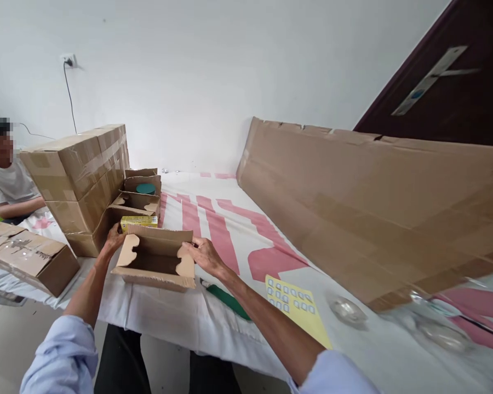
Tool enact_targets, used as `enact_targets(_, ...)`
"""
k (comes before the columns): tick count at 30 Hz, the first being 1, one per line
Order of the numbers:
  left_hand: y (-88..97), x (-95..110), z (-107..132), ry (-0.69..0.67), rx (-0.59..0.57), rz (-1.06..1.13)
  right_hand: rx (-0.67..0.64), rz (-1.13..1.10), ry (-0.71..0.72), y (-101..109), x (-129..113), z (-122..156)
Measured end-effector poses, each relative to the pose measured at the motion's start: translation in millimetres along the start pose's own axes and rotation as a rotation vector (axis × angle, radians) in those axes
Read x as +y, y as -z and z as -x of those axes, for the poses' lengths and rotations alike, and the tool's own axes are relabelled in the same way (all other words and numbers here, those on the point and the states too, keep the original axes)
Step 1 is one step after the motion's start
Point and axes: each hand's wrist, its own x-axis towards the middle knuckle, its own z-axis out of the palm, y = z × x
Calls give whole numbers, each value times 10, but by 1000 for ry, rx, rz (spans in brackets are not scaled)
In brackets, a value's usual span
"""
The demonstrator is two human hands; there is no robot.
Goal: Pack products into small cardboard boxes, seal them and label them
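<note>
An open cardboard box (156, 278) stands at the table's near edge with its flaps up and a dark, bare-looking interior. My right hand (205, 256) pinches the box's far right corner, thumb toward the notched side flap. At the far left corner, my left hand (115, 238) has its fingers curled against the box edge, partly hidden. Right beside those fingers lies a small yellow printed box (138, 221), just behind the open box. Farther back is another open carton (137, 203), and beyond it a round green lid (145, 189) shows inside a carton.
Taped cartons (82, 169) are stacked at left, with a long closed carton (28, 254) before them. A tall cardboard sheet (373, 213) leans along the right. Near my right forearm lie a green object (229, 302), a yellow label sheet (298, 306) and clear plastic pieces (347, 310). A person (8, 183) sits left.
</note>
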Motion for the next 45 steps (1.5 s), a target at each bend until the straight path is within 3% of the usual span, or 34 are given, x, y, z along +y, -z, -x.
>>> enact_targets(3, 305, 168, 301, -28, 106, 35, 37, 37, -7, -118, 8, -224)
enact_targets(7, 611, 350, 1006, -134, 304, -5, 58, 65, -12, -339, -47, -476)
enact_targets(9, 580, 387, 1339, -195, 347, -134, 68, 75, -15, -460, -124, -571)
enact_targets(12, 374, 396, 1663, -243, 251, -240, 70, 72, -1, -588, -275, -639)
enact_targets(15, 178, 396, 1815, -298, 322, -328, 60, 51, 30, -585, -367, -544)
enact_targets(18, 74, 366, 1899, -365, 397, -426, 57, 72, 70, -453, -283, -247)
enact_targets(20, 30, 307, 1906, -333, 317, -454, 64, 140, 126, -320, -118, 37)
enact_targets(24, -68, 135, 1698, -87, 39, -515, 147, 457, 181, -42, 356, 648)
enact_targets(30, -251, -32, 1122, 42, 42, -585, 188, 844, 96, 145, 948, 1242)
enact_targets(36, -418, -80, 821, 48, 72, -642, 295, 895, 200, 70, 1116, 1396)
enact_targets(45, -435, -178, 764, 21, 106, -624, 333, 863, 204, 58, 1118, 1416)
